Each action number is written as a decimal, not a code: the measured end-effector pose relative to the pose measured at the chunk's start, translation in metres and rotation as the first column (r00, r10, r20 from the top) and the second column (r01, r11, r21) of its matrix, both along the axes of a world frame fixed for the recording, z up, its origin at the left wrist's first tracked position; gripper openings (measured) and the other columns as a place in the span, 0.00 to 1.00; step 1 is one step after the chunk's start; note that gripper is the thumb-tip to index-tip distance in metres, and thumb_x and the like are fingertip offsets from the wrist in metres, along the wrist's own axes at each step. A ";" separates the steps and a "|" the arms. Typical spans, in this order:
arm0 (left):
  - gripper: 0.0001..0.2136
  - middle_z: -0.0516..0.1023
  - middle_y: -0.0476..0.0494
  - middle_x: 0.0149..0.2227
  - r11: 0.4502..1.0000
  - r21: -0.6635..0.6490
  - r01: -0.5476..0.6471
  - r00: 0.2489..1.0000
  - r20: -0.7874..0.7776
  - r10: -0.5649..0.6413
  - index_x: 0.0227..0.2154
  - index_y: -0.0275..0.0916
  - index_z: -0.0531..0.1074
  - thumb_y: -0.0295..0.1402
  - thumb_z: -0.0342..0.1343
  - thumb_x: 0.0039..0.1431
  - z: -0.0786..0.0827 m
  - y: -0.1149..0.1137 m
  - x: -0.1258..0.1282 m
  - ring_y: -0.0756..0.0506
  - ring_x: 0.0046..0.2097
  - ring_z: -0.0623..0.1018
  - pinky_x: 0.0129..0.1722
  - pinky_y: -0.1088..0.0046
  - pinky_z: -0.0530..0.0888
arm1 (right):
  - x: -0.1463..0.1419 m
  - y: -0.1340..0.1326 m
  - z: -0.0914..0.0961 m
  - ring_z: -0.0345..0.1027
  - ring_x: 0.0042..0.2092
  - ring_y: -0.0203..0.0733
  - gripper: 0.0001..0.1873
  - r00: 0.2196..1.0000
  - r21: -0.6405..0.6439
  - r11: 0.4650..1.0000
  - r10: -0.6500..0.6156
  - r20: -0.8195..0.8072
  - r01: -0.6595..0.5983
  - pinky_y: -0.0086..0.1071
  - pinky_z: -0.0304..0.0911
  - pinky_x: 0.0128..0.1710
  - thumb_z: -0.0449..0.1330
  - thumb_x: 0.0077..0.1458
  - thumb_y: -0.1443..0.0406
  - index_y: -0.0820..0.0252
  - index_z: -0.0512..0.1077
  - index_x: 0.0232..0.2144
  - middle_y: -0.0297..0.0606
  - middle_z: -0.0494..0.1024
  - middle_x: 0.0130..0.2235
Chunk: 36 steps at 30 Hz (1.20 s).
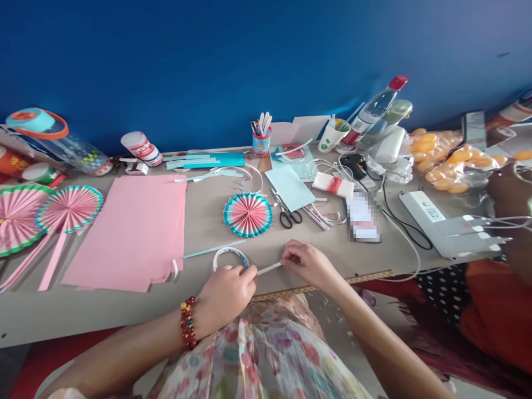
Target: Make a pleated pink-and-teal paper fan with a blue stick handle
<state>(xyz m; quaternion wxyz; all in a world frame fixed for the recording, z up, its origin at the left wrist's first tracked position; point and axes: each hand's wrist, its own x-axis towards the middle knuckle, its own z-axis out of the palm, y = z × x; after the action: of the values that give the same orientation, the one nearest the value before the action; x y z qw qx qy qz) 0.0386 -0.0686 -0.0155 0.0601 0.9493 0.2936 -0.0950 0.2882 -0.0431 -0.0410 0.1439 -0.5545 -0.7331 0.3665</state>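
Note:
My left hand (228,291) is closed at the near edge of the table, its fingers over a thin roll of white tape (216,258) with blue marks on its inner side. A narrow white tape strip (269,269) stretches from under those fingers to my right hand (308,262), which pinches its other end. Just beyond the hands lies a round pleated paper fan (247,215), pink in the middle with a blue and white rim. Black-handled scissors (286,213) rest to the right of the fan. A light blue paper strip (214,249) lies behind the roll.
Pink paper sheets (128,233) and more pleated fans (70,209) lie at left. Behind are a pen cup (261,141), light blue paper (290,187) and a plastic bottle (369,121). At right are a phone (364,217), a power strip (432,210), cables and another person's arm (509,199).

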 end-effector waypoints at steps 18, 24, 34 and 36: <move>0.06 0.75 0.44 0.43 1.000 -0.003 0.015 1.000 0.005 -0.015 0.40 0.37 0.74 0.25 0.54 0.63 -0.003 0.000 -0.001 0.46 0.35 0.75 0.28 0.67 0.69 | -0.005 -0.006 0.000 0.67 0.38 0.40 0.06 0.996 0.079 0.997 0.015 0.085 -0.022 0.30 0.59 0.38 0.58 0.53 0.72 0.58 0.70 0.26 0.35 0.73 0.34; 0.08 0.76 0.45 0.41 0.999 -0.034 -0.015 0.998 0.057 0.016 0.44 0.38 0.72 0.25 0.51 0.65 0.004 0.002 -0.005 0.46 0.37 0.75 0.31 0.68 0.68 | -0.003 -0.007 0.001 0.67 0.36 0.38 0.06 0.999 0.083 0.997 0.000 0.053 -0.004 0.30 0.58 0.37 0.58 0.56 0.69 0.57 0.70 0.27 0.35 0.73 0.36; 0.06 0.78 0.46 0.43 0.992 -0.103 0.072 0.993 0.105 -0.061 0.43 0.40 0.72 0.28 0.54 0.65 -0.001 0.000 -0.013 0.46 0.39 0.76 0.33 0.67 0.68 | -0.007 -0.012 0.005 0.66 0.29 0.36 0.07 1.000 0.010 1.000 -0.001 0.027 0.001 0.28 0.54 0.30 0.55 0.60 0.64 0.56 0.68 0.29 0.32 0.74 0.28; 0.07 0.78 0.45 0.44 0.993 -0.095 0.073 0.993 0.097 -0.064 0.44 0.39 0.72 0.28 0.54 0.65 -0.004 -0.001 -0.013 0.46 0.39 0.76 0.33 0.67 0.68 | -0.006 -0.014 0.002 0.66 0.29 0.37 0.07 1.000 0.011 1.000 0.005 0.029 -0.005 0.28 0.54 0.30 0.55 0.60 0.63 0.56 0.68 0.29 0.32 0.73 0.28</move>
<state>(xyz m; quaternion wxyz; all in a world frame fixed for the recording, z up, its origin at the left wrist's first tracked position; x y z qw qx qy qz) 0.0256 -0.0697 -0.0193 0.1171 0.9581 0.2527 -0.0668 0.2817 -0.0569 -0.0390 0.1354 -0.5571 -0.7386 0.3546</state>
